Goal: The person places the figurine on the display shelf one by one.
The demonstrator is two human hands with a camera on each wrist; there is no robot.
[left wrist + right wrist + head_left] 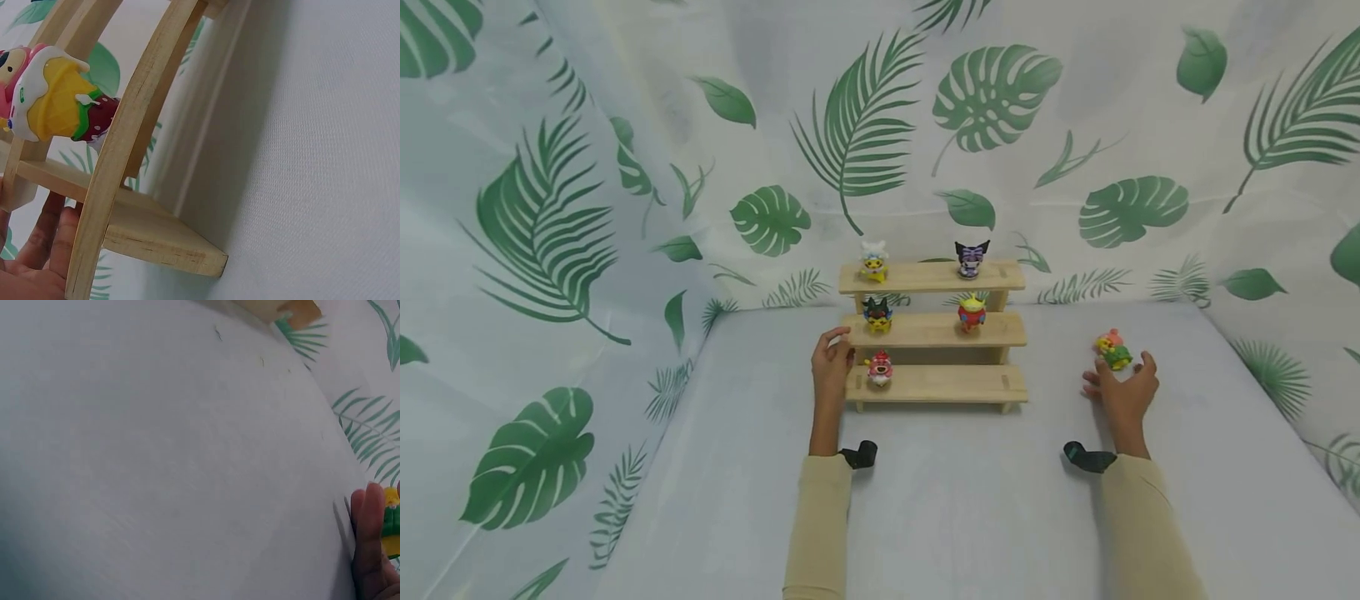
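A three-tier wooden shelf stands mid-table. At its left end my left hand has loosely bent fingers, fingertips right at the middle tier; the left wrist view shows these fingers partly hidden behind the wood. Closest to that hand on the bottom tier is a pink figurine with a waffle-yellow and dark red lower part. Over on the right, my right hand has its fingers spread around a yellow-and-green figurine with a pink top. One fingertip overlaps this figurine, while a gap shows on its other side.
On the top tier stand a yellow figurine with a white hat and a purple-and-black eared one. The middle tier bears a dark-capped yellow figurine and a red-and-green one. A leaf-printed sheet hangs behind the table.
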